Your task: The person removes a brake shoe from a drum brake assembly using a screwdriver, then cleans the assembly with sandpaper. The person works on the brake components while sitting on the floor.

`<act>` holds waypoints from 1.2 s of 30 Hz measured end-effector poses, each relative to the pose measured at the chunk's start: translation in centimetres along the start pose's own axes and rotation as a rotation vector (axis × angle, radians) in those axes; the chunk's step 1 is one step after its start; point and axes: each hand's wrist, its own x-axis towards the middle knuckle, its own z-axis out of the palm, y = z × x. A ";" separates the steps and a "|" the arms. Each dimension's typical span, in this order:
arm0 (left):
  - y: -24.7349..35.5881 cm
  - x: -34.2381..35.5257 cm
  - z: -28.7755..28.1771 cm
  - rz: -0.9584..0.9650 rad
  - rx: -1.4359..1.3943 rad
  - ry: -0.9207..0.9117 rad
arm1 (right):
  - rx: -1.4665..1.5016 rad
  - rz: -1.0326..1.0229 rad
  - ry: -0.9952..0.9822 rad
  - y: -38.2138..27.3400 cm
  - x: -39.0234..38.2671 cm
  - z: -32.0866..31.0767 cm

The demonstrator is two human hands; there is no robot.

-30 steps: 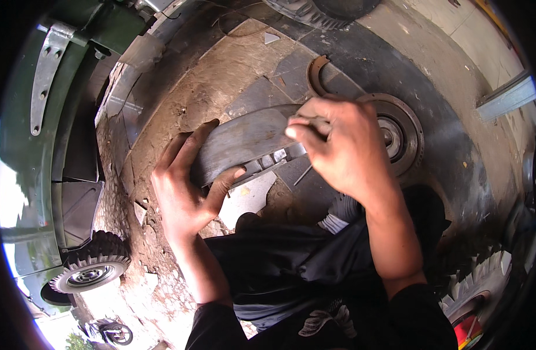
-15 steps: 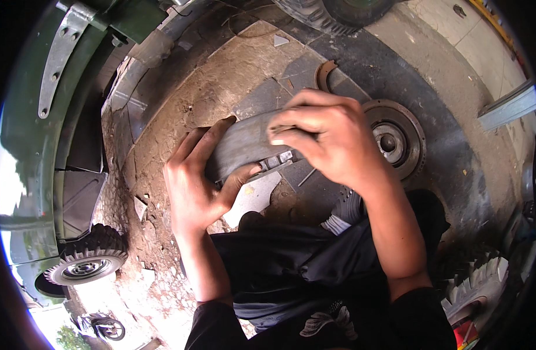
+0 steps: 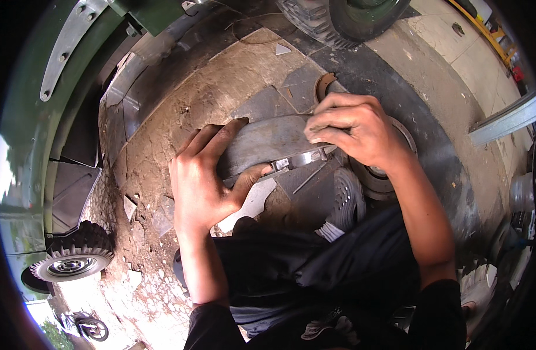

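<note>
A curved grey brake shoe (image 3: 262,140) hangs over the floor in front of me, its worn lining facing up and its metal web showing along the near edge. My left hand (image 3: 204,169) grips its left end, fingers over the lining and thumb on the near edge. At the right end of the lining, my right hand (image 3: 358,128) has its fingers pinched together; what lies between them, if anything, is hidden. Beyond that hand another curved shoe (image 3: 323,87) in brown rests on the floor. A round metal drum (image 3: 380,185) sits partly hidden behind my right wrist.
A thin metal rod (image 3: 310,178) lies on the dark tiles near my shoe (image 3: 348,198). At the far side stands a large tyre (image 3: 332,26). A green vehicle body (image 3: 23,146) rises on the left. Broken tile pieces (image 3: 129,207) litter the ground.
My right hand has slid rightward along the lining to the shoe's end. The brake shoe and left hand sit slightly further right in view, and the whole view has shifted.
</note>
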 end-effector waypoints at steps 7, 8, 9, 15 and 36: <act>-0.5 -0.7 0.2 0.016 -0.028 0.019 | 0.048 -0.057 0.021 -0.1 0.2 0.7; -0.3 -0.5 0.1 0.005 -0.007 0.005 | 0.052 -0.031 0.024 0.4 -0.4 0.2; 0.0 -0.1 0.0 -0.006 0.013 -0.010 | 0.056 -0.005 0.027 0.7 -0.7 0.1; -0.5 -0.4 0.3 -0.020 -0.037 -0.006 | 0.069 -0.125 -0.013 -1.3 2.4 1.7; -0.8 -0.2 0.4 0.032 0.027 0.026 | 0.006 -0.104 0.015 -2.8 2.6 2.7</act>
